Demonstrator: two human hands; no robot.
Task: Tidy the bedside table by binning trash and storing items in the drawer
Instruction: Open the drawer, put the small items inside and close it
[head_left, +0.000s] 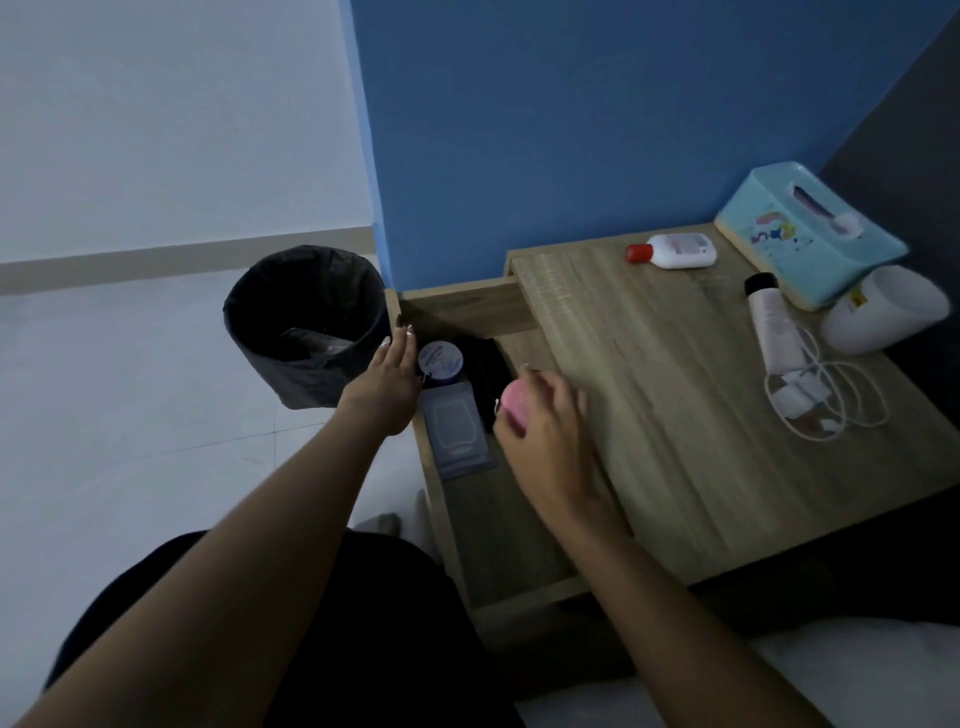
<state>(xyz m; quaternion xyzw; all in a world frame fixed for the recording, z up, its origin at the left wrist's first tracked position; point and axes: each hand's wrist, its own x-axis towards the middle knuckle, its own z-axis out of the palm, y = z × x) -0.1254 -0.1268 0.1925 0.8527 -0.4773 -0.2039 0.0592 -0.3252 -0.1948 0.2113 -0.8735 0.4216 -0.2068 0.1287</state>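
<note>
The wooden bedside table has its drawer pulled out to the left. In the drawer lie a round blue-lidded tin, a clear flat packet and a black object. My right hand is over the drawer, shut on a small pink object. My left hand rests with fingers spread on the drawer's left wall, beside the tin. On the tabletop lie a white bottle with a red cap, a white tube with a black cap and a white charger with its cable.
A black bin with a dark liner stands on the pale floor left of the drawer, with something shiny inside. A light-blue tissue box and a white rounded object sit at the table's back right. A blue wall is behind.
</note>
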